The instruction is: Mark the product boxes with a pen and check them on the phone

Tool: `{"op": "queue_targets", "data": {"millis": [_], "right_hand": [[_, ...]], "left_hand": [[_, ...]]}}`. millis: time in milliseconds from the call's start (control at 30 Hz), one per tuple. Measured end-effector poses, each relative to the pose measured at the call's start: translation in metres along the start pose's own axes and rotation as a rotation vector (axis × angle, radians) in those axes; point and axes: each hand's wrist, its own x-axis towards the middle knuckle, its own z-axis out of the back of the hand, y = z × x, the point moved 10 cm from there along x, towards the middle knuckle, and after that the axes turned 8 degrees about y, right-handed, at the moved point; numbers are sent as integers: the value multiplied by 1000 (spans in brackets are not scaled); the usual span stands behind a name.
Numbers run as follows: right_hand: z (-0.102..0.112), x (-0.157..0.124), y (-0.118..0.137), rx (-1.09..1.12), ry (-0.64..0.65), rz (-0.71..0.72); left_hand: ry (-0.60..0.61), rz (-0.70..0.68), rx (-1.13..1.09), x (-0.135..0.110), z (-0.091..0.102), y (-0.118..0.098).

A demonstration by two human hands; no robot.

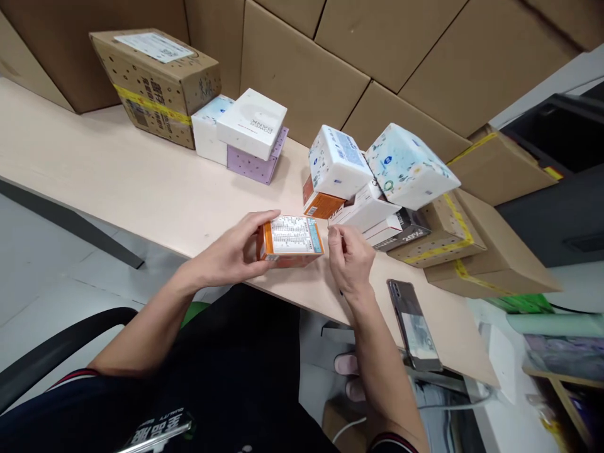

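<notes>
My left hand (236, 248) is wrapped round the left end of a small orange box (290, 239), its thumb and fingers on opposite sides. A printed white and blue panel faces up on the box, which is at the table's front edge. Just right of the box, apart from it, my right hand (352, 257) is closed with its thumb against the curled fingers. Whatever may be inside that hand is hidden. Behind the held box stands another orange box (322, 202), with a tissue pack (338, 165) on top of it.
A second tissue pack (408, 167) rests on white boxes (365, 207). Back left are a white power bank box (252, 123), a purple box (255, 165) and a taped carton (160, 82). A phone (415, 327) lies on the table (155, 189) at right. Large cartons (292, 82) line the back.
</notes>
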Motion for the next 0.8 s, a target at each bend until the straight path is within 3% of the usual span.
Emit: {"op": "queue_targets", "data": {"millis": [133,433,633,800], "right_hand": [[-14,-17,-26,225,81,-158],[-19,-30,-28,385,130,-230],[-30,-37,-42,570,161,-349],[-38,-38,-41,609,229,-398]], "left_hand": [[33,54,-89,5,-21,19],[74,136,-172,5,-21,25],[-73,288,-330,5,-12,37],[-134,340,-123,5,-5,32]]}}
